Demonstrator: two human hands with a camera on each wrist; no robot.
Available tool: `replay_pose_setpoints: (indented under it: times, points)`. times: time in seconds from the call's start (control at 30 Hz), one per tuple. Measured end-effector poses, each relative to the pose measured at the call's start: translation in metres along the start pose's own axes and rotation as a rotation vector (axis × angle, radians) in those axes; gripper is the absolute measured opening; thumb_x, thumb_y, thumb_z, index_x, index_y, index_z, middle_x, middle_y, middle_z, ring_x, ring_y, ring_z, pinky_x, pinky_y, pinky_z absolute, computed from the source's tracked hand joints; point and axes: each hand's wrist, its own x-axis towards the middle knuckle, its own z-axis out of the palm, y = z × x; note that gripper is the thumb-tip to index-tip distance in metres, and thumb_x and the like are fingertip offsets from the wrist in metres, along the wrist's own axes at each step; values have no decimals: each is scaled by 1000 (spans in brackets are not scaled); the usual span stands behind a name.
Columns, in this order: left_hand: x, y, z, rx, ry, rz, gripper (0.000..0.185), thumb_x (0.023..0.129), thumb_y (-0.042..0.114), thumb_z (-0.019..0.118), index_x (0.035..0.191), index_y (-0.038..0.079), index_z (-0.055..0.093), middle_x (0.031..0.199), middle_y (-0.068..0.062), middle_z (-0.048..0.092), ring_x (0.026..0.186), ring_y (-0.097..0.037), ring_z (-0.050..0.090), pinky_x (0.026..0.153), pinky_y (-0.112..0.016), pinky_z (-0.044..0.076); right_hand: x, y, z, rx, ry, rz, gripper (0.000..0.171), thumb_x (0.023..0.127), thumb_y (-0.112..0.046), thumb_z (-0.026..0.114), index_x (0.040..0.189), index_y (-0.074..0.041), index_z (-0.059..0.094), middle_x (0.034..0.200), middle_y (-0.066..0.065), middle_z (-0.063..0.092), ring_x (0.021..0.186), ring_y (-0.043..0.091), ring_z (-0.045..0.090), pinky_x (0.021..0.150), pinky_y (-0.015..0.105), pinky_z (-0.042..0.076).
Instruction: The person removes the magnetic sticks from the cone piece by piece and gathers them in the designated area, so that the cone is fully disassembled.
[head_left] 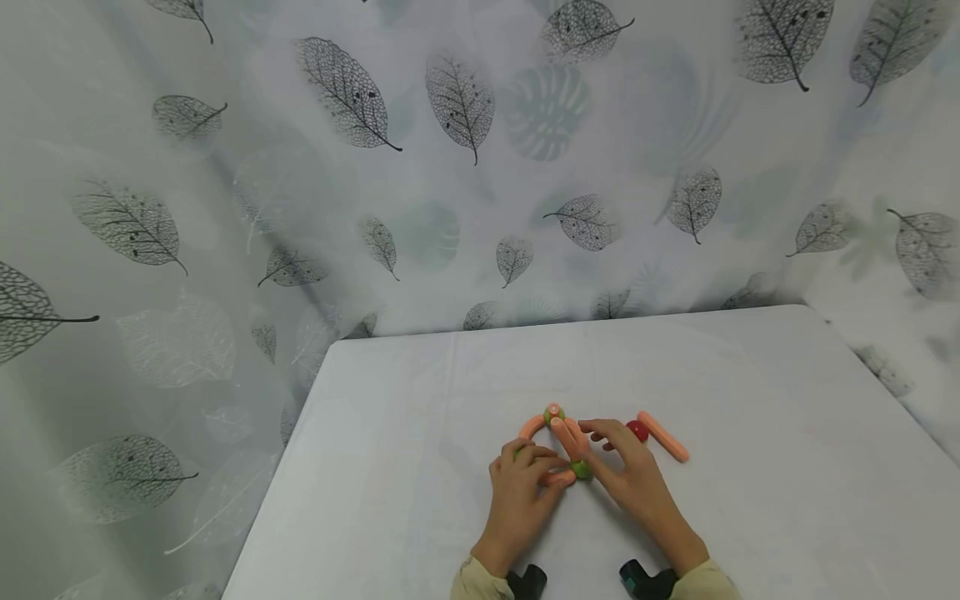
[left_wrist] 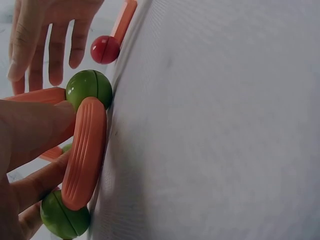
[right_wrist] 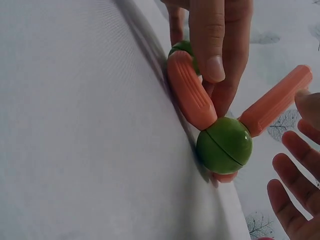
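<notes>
I see the left hand [head_left: 517,492] pinching a curved orange stick [left_wrist: 85,152] joined to green balls [right_wrist: 224,145] on the white table [head_left: 750,400]. Right hand [head_left: 633,475] spread, fingers straight, holding nothing, beside a red ball [head_left: 637,430].

Left-hand fingers [right_wrist: 220,45] on an orange rod [right_wrist: 191,92] — green ball [right_wrist: 224,145] at its end

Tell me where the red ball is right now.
In the head view the red ball lies on the white table, right of the orange and green stick figure, beside a loose orange stick and just beyond the right hand fingertips.
</notes>
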Motion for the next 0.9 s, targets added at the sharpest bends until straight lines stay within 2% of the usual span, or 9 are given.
replay_pose_setpoints:
  times: [0.13,0.33,0.6,0.77,0.9]
  points:
    - [-1,0,1,24,-11,-3,18,87,32,81,103,23,81,113,7,75,123,-25,56,93,-53,40,-2,-2,3,-18,-13,34,46,82,5,82,125,-1,68,121,8,73,98,21,66,81,23,54]
    - [-2,-1,2,15,-9,13,17,86,31,83,102,24,82,113,6,75,123,-26,55,92,-54,41,-8,-2,8,-41,-1,46,47,80,6,83,124,-1,69,117,9,74,96,21,67,77,28,57]
    - [-2,-2,2,4,-12,-4,16,85,29,83,100,24,83,112,7,75,122,-22,54,92,-52,40,-12,0,13,-83,-32,62,49,80,2,85,126,-3,69,115,6,74,94,18,67,77,27,57]
    - [-1,-2,2,2,-22,-5,16,86,29,82,101,24,83,113,7,75,123,-24,54,93,-53,39,-13,2,14,-111,-43,36,49,78,4,86,124,0,70,106,6,73,92,17,65,76,28,57]
    - [1,-2,2,-5,-20,-5,16,87,30,82,101,23,83,113,6,76,123,-25,54,92,-54,40,-13,3,14,-135,-35,-3,46,75,5,86,119,0,70,102,6,72,90,16,63,79,20,52]
